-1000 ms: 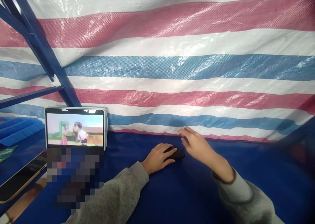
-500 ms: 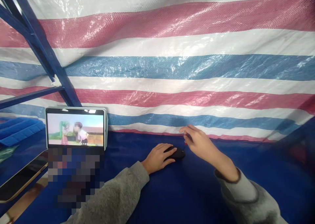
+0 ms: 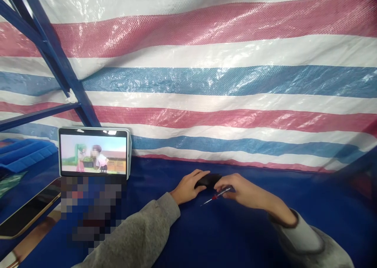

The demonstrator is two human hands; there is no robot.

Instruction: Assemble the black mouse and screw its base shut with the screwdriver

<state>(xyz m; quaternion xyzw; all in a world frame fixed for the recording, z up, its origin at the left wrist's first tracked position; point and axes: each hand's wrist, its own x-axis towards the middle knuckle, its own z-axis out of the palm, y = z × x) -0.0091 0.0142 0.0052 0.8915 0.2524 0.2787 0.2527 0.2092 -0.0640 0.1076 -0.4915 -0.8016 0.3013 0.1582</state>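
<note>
My left hand [image 3: 186, 187] grips the black mouse [image 3: 208, 180], right of the tablet [image 3: 92, 154]; my right hand [image 3: 241, 188] pinches a screwdriver [image 3: 215, 197] at its near side; a slip could jab my left thumb [image 3: 200, 189].

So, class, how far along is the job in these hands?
Already done: the black mouse is in place, steadied by the left hand. In hand: the right hand holds a screwdriver, its tip off the mouse. Left: perhaps more screwdriver work, but the mouse is too covered to tell how much.
</note>
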